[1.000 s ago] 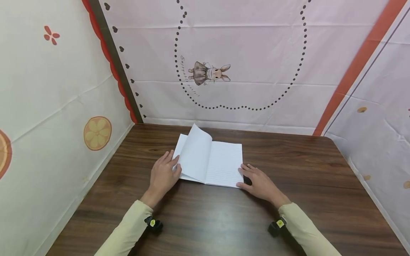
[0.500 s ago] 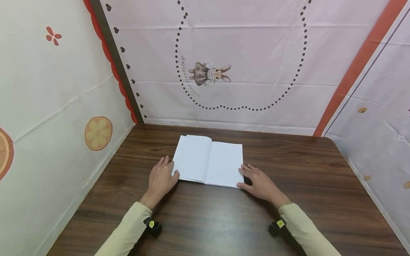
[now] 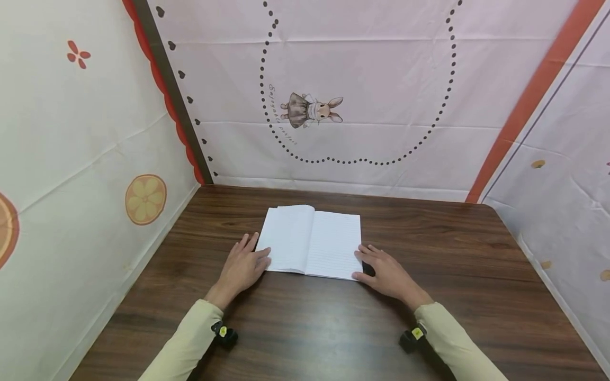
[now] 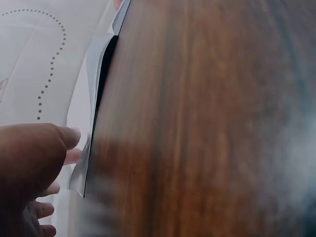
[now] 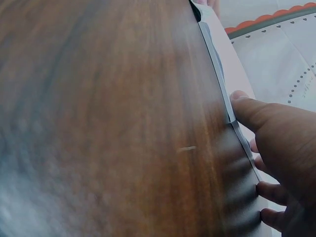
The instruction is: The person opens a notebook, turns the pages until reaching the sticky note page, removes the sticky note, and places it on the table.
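A notebook (image 3: 332, 244) with white ruled pages lies open on the table, its spine running away from me. My left hand (image 3: 240, 267) is at its left edge, thumb and index finger on the left page and the other fingers outstretched beside it. In the left wrist view the thumb (image 4: 69, 137) is over the page, whose near corner curves up a little. My right hand (image 3: 388, 272) rests at the right edge, thumb near the lower corner and fingers spread along the side. The right wrist view shows that thumb (image 5: 240, 95) touching the pages.
The dark wooden table (image 3: 314, 328) extends around the notebook. A printed pink cloth wall (image 3: 381, 95) rises at its far edge, with side walls left (image 3: 95, 132) and right (image 3: 562, 185). Each sleeve carries a small black wrist device (image 3: 224, 334).
The raised page has come down flat onto the left side. My left hand drew back from the page to the left edge, then moved its fingers onto the page. My right hand stayed still.
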Action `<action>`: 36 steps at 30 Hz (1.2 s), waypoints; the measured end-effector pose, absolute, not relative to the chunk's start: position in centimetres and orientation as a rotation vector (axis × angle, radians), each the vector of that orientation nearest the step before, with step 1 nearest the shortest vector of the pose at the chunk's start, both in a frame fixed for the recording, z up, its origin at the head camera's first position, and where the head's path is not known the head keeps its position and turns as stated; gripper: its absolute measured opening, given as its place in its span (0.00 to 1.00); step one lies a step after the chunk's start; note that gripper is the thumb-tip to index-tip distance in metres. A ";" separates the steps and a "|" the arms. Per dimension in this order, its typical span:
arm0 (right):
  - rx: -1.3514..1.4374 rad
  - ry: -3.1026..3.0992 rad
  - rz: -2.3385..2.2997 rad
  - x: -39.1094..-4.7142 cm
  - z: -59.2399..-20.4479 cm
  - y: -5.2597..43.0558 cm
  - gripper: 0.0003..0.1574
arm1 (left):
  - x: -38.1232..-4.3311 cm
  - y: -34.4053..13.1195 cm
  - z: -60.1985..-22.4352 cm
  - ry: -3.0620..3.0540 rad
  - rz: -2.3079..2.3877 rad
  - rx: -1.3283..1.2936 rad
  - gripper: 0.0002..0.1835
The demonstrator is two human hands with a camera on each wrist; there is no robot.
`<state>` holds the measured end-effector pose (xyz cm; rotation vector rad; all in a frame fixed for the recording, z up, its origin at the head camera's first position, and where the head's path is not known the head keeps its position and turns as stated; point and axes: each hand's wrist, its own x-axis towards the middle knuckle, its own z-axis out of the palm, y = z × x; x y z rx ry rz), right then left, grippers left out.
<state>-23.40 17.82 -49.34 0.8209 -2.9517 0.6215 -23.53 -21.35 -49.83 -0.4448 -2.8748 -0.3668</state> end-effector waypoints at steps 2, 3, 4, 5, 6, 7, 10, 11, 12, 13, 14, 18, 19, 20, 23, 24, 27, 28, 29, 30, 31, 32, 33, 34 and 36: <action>0.818 -2.952 0.620 -23.4 -49.4 17.9 0.44 | -23.6 -21.5 -50.0 -2.898 -0.382 -0.444 0.21; 0.819 -2.950 0.620 -23.4 -49.5 17.9 0.44 | -23.6 -21.6 -50.0 -2.907 -0.389 -0.441 0.23; 0.814 -2.952 0.621 -23.5 -49.6 18.0 0.44 | -23.7 -21.7 -50.1 -2.916 -0.393 -0.441 0.24; 0.816 -2.950 0.621 -23.5 -49.6 18.0 0.44 | -23.7 -21.8 -50.1 -2.917 -0.387 -0.450 0.25; 0.819 -2.947 0.617 -23.5 -49.7 18.0 0.44 | -23.7 -21.9 -50.1 -2.917 -0.388 -0.462 0.26; 0.822 -2.946 0.614 -23.5 -49.7 18.0 0.44 | -23.7 -22.1 -50.1 -2.921 -0.396 -0.475 0.27; 0.815 -2.953 0.612 -23.6 -49.8 18.0 0.44 | -23.8 -22.5 -50.1 -2.946 -0.444 -0.506 0.29; 0.814 -2.955 0.614 -23.6 -49.8 18.0 0.44 | -23.8 -22.6 -50.1 -2.957 -0.462 -0.513 0.30; 0.811 -2.958 0.616 -23.6 -49.8 18.0 0.44 | -23.8 -22.7 -50.1 -2.973 -0.486 -0.512 0.30; 0.805 -2.961 0.622 -23.6 -49.7 18.0 0.44 | -23.8 -22.8 -50.1 -2.988 -0.501 -0.509 0.31; 0.806 -2.960 0.623 -23.6 -49.7 18.0 0.44 | -23.8 -22.9 -50.1 -3.001 -0.515 -0.505 0.31; 0.788 -2.972 0.623 -23.6 -49.6 17.9 0.44 | -23.8 -23.1 -49.8 -3.029 -0.525 -0.507 0.32; 0.783 -2.976 0.620 -23.6 -49.6 17.9 0.44 | -23.8 -23.1 -49.8 -3.033 -0.525 -0.512 0.32; 0.783 -2.977 0.616 -23.6 -49.6 17.9 0.44 | -23.9 -23.2 -49.7 -3.039 -0.527 -0.514 0.32; 0.773 -2.990 0.609 -23.7 -49.6 17.9 0.45 | -24.1 -23.4 -49.7 -3.046 -0.554 -0.519 0.33; 0.771 -2.992 0.611 -23.7 -49.6 17.9 0.45 | -24.1 -23.5 -49.7 -3.045 -0.567 -0.524 0.33; 0.773 -2.992 0.609 -23.7 -49.6 17.9 0.45 | -24.2 -23.7 -49.7 -3.040 -0.614 -0.533 0.33; 0.778 -2.989 0.613 -23.7 -49.6 17.9 0.45 | -24.2 -23.7 -49.7 -3.036 -0.624 -0.542 0.33; 0.784 -2.986 0.614 -23.7 -49.5 17.9 0.44 | -24.2 -23.8 -49.7 -3.033 -0.629 -0.551 0.33; 0.792 -2.983 0.612 -23.7 -49.5 18.0 0.44 | -24.2 -23.8 -49.8 -3.032 -0.630 -0.555 0.33; 0.802 -2.980 0.608 -23.7 -49.4 18.0 0.44 | -24.3 -23.8 -49.8 -3.032 -0.631 -0.555 0.33; 0.813 -2.978 0.602 -23.7 -49.4 18.1 0.44 | -24.2 -23.8 -49.8 -3.030 -0.634 -0.555 0.33; 0.824 -2.975 0.599 -23.7 -49.3 18.1 0.44 | -24.2 -23.8 -49.9 -3.028 -0.634 -0.557 0.33; 0.834 -2.974 0.596 -23.8 -49.3 18.2 0.44 | -24.2 -23.8 -49.9 -3.025 -0.631 -0.558 0.33; 0.848 -2.976 0.581 -23.9 -49.3 18.4 0.43 | -24.2 -23.8 -50.0 -3.021 -0.632 -0.555 0.33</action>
